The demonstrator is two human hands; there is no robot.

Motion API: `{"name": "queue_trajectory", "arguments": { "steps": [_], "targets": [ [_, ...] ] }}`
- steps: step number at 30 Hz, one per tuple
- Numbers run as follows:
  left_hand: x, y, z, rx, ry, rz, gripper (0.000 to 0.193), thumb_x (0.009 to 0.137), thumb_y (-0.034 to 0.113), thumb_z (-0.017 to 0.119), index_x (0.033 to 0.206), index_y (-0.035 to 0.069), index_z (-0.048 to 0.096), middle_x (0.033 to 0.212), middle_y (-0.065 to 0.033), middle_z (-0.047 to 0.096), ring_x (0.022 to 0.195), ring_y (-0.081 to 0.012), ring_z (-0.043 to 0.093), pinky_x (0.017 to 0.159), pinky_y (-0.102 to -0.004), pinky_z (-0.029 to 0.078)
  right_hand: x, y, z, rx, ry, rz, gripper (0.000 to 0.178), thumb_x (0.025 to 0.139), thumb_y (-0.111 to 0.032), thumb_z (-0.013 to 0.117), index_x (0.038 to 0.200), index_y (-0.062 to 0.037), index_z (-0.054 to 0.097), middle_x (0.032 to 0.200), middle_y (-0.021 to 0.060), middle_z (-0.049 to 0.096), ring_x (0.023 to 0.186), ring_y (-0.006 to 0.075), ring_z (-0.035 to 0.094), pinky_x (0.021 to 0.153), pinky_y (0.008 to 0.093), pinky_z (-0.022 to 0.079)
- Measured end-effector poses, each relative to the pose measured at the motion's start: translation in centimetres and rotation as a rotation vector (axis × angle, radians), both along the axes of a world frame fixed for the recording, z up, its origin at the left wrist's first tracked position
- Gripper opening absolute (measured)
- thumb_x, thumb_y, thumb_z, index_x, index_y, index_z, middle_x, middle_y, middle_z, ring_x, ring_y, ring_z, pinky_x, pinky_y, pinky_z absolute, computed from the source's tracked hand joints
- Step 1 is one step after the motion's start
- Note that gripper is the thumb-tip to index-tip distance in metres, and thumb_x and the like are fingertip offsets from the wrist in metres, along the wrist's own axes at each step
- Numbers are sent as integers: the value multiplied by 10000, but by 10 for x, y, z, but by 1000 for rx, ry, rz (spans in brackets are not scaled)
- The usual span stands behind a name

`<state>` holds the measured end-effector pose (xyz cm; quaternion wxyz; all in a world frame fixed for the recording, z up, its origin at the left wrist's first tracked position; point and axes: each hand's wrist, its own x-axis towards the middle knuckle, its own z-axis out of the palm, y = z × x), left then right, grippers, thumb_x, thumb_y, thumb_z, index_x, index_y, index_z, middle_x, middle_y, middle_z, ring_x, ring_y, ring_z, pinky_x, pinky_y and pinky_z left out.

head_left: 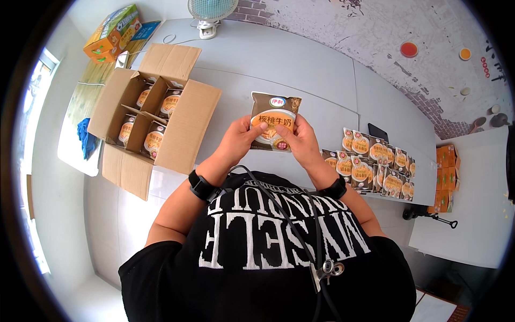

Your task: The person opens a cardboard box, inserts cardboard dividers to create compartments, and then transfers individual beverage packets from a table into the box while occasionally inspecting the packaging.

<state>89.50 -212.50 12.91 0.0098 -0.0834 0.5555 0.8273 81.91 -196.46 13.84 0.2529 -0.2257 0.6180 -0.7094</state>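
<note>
Your black shirt (268, 292) is filling the near view. Both forearms (215, 167) are angling inward, the fingers of your left hand (237, 138) and right hand (303, 140) grasping a brown packet (274, 102) by its sides, over the bench (233, 59). Leftward, an open cardboard box (189, 123) is holding similar packets (154, 140) between its dividers (155, 96).

I get a bright, evenly lit view, with the strongest daylight coming through the window (36, 228) at the left, where the panes burn out to white; the table (316, 61) looks pale and shadows are soft, deepening inside the carton (189, 121); the packet (276, 119) at centre reads sharp to me; straight edges bow toward the rim, which falls into black.
</note>
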Motion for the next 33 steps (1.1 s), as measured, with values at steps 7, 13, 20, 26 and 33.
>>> {"name": "queue_trajectory", "arguments": {
  "steps": [7,13,20,26,33],
  "targets": [
    [-1,1,-3,41,9,15,249,933,168,519,1082,-30,539,977,-56,620,874,-90,576,784,-248,472,0,-1,-1,-5,5,2,371,874,-187,615,1116,48,459,1005,107,598,881,117,593,746,236,489],
    [-1,0,-2,66,20,11,242,933,159,517,1094,-21,530,994,-58,613,892,-96,574,806,-254,469,1,-1,-1,-10,-12,4,379,874,-186,615,1124,49,454,1008,108,597,899,124,591,758,238,488],
    [-1,-4,-4,86,-2,116,233,931,163,519,1089,-9,512,984,-59,612,885,-97,581,793,-251,481,0,0,-6,-13,111,-130,380,894,-92,552,1226,33,416,1124,134,560,1022,160,545,865,291,456],
    [-3,-10,-5,-35,29,227,242,918,173,538,1072,-13,519,964,-72,610,874,-107,581,731,-240,485,-3,1,-5,91,-9,120,472,886,-121,569,1282,28,362,1302,180,424,1092,199,511,847,303,480],
    [-1,-11,5,-295,184,16,332,912,240,549,1143,3,517,1155,-135,555,999,-172,562,824,-293,468,3,-6,0,18,-47,101,537,892,-203,567,1318,4,315,1313,144,419,1181,194,448,926,362,439]
  ]
}}
